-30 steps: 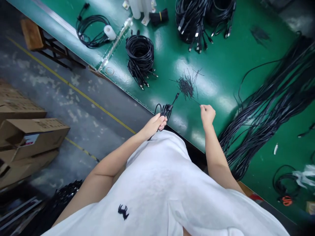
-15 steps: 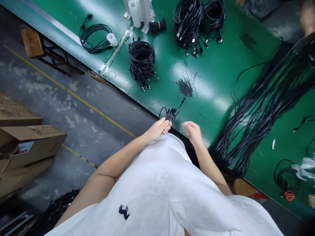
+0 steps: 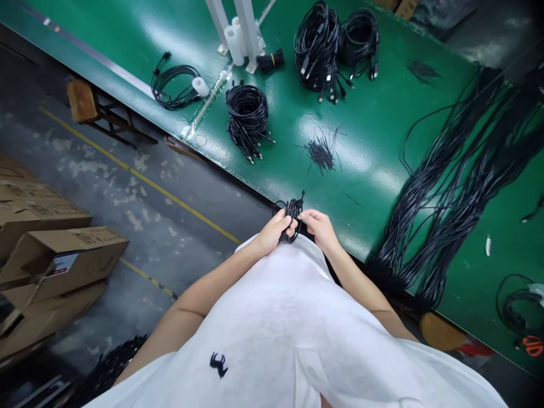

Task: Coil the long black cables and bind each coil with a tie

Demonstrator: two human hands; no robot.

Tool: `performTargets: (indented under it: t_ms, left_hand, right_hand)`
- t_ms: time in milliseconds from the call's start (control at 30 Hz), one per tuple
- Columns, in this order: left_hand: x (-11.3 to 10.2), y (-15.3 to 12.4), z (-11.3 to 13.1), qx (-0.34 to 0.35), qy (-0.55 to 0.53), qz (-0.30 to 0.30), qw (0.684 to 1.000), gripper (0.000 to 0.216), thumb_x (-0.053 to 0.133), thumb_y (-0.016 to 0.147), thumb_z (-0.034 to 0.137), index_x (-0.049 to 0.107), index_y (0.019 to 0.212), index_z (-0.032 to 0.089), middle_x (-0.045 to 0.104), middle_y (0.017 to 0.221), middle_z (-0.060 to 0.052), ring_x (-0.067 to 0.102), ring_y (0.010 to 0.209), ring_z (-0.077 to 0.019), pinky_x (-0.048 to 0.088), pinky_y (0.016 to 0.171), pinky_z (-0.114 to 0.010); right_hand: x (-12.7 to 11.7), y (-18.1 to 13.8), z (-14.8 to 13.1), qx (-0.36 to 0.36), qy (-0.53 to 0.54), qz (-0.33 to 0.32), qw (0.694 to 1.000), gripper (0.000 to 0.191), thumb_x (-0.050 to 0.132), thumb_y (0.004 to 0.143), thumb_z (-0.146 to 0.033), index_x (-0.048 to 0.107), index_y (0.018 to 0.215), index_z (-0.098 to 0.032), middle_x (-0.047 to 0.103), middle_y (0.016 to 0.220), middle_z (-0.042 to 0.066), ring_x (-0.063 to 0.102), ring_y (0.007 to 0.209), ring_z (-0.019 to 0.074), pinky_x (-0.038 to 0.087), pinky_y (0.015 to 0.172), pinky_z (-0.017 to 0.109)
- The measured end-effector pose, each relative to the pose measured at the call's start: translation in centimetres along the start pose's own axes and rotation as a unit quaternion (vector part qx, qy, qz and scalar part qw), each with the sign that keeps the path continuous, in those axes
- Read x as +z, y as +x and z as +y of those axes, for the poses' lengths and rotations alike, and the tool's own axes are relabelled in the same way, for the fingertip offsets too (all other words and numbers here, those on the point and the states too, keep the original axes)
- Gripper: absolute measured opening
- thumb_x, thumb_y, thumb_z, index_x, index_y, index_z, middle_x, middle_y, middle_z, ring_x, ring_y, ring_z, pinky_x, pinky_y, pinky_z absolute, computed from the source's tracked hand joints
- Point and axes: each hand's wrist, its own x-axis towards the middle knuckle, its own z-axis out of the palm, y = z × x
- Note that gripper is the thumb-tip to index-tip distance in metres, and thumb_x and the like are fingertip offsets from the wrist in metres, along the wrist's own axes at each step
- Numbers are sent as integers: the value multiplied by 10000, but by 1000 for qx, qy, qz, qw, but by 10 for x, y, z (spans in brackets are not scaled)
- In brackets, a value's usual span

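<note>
The cable bundle (image 3: 294,208) is black, the tabletop (image 3: 374,136) green, the shirt (image 3: 263,317) white.

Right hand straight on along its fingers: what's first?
The coiled black cable in the left hand; the right hand appears right at its edge, though depth leaves contact unclear.

White glare blooms on the glossy green counter (image 3: 280,161) behind and right of the loose pile of thin black strips (image 3: 322,154), while well right of that pile the long black cable bundle (image 3: 480,192) blurs toward a dim, shadowy edge.
</note>
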Motion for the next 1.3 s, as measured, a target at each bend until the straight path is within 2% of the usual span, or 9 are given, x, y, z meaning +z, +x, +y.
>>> performTargets:
  t_ms: [100, 200, 367, 467, 567, 800, 933, 1133, 1300]
  left_hand:
    - [-3, -1, 4, 36, 125, 38, 991, 247, 495, 912, 404, 437, 803, 190, 477, 666, 39, 421, 598, -92, 362, 624, -237]
    - [-5, -1, 7, 67, 256, 94, 960, 188, 444, 935, 300, 438, 779, 196, 504, 645, 39, 442, 604, -104, 355, 641, -249]
    - [-11, -2, 8, 84, 347, 81, 931, 157, 485, 904, 247, 454, 757, 201, 526, 596, 35, 458, 572, -124, 329, 613, -274]
    - [-15, -6, 10, 65, 298, 40, 951, 153, 520, 878, 264, 499, 749, 186, 535, 599, 24, 462, 569, -118, 347, 604, -270]
    - [-18, -9, 12, 40, 167, -5, 985, 180, 588, 838, 332, 532, 791, 167, 521, 595, 31, 439, 534, -97, 343, 556, -250]
    - [-21, -10, 11, 14, 40, -4, 999, 296, 699, 762, 369, 536, 684, 135, 527, 567, 4, 453, 514, -84, 333, 532, -242]
    - [-23, -8, 13, 13, 25, -26, 999, 305, 734, 722, 377, 545, 732, 137, 532, 577, 20, 456, 517, -79, 329, 530, -235]
    - [-17, -1, 11, 24, 46, -37, 998, 350, 767, 689, 378, 506, 740, 151, 544, 579, 33, 486, 518, -84, 358, 525, -238]
    - [-15, 7, 11, 34, 17, -10, 999, 363, 744, 729, 296, 491, 954, 166, 540, 576, 62, 503, 492, -90, 371, 496, -222]
  right_hand:
    - [-1, -7, -8, -180, -275, 2, 944, 241, 511, 881, -348, 659, 766, -196, 551, 712, 18, 478, 647, 134, 386, 607, 263]
    - [-2, -4, -29, -343, -479, -17, 808, 300, 417, 958, -296, 671, 844, -184, 643, 935, 99, 568, 858, 187, 431, 761, 317]
    - [1, 22, -72, -527, -565, -207, 601, 265, 393, 972, -219, 646, 941, -146, 539, 1346, 131, 443, 1277, 242, 356, 1053, 421]
    - [3, 33, -85, -551, -573, -297, 529, 276, 397, 982, -248, 636, 911, -131, 629, 1132, 128, 538, 1105, 221, 397, 1016, 414]
    - [3, 32, -90, -554, -592, -324, 487, 361, 328, 1010, -242, 633, 849, -136, 630, 858, 84, 563, 882, 192, 443, 924, 372]
    - [14, 2, -101, -547, -695, -267, 383, 393, 279, 965, -103, 568, 1215, -12, 607, 1104, 199, 535, 876, 239, 431, 719, 371]
    - [19, -6, -104, -547, -720, -253, 343, 404, 268, 931, -38, 649, 1068, -54, 608, 879, 149, 495, 781, 240, 374, 632, 377]
    - [21, -4, -108, -577, -733, -268, 242, 375, 327, 871, -10, 680, 810, -121, 554, 745, 117, 442, 698, 231, 295, 565, 364]
    - [17, 4, -115, -568, -738, -285, 227, 334, 369, 844, -15, 671, 782, -144, 569, 766, 117, 455, 703, 227, 271, 539, 351]
